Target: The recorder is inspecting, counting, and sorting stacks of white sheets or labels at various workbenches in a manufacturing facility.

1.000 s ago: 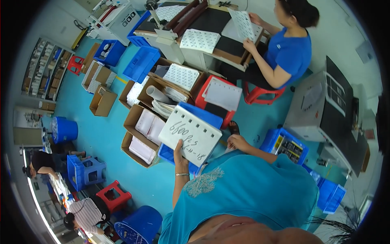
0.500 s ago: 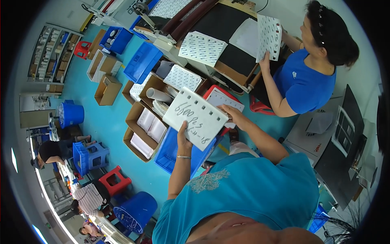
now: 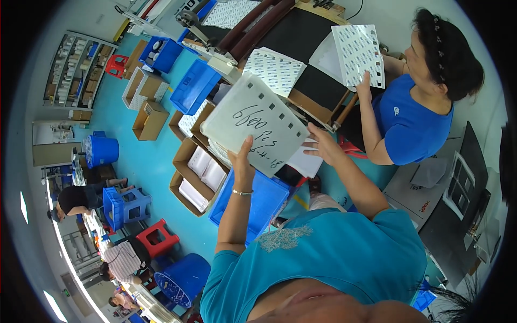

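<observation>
My left hand [image 3: 242, 160] grips a pale translucent stack of sheets [image 3: 237, 132] by its near edge, thumb on top. The stack is tilted; handwriting in black marks its face, and a row of small dark squares runs along its far right edge. At the stack's right corner is my right hand [image 3: 322, 144], its fingers spread apart and holding nothing; whether a fingertip touches the sheets I cannot tell. Below the stack lie a blue bin [image 3: 250, 202] and, further right, white sheets [image 3: 305, 159] partly hidden by my right hand.
Across from me, a person in a blue shirt [image 3: 412, 118] holds a patterned sheet [image 3: 358, 54] over a black-topped worktable [image 3: 315, 81]. Cardboard boxes [image 3: 180, 169] with paper stacks and another blue bin [image 3: 195, 86] stand left. A red stool [image 3: 157, 238] and blue barrel [image 3: 183, 280] are further left.
The stack has moved up and left, closer to view. My right hand has opened off its right edge. The co-worker's patterned sheet has shifted slightly left and tilted.
</observation>
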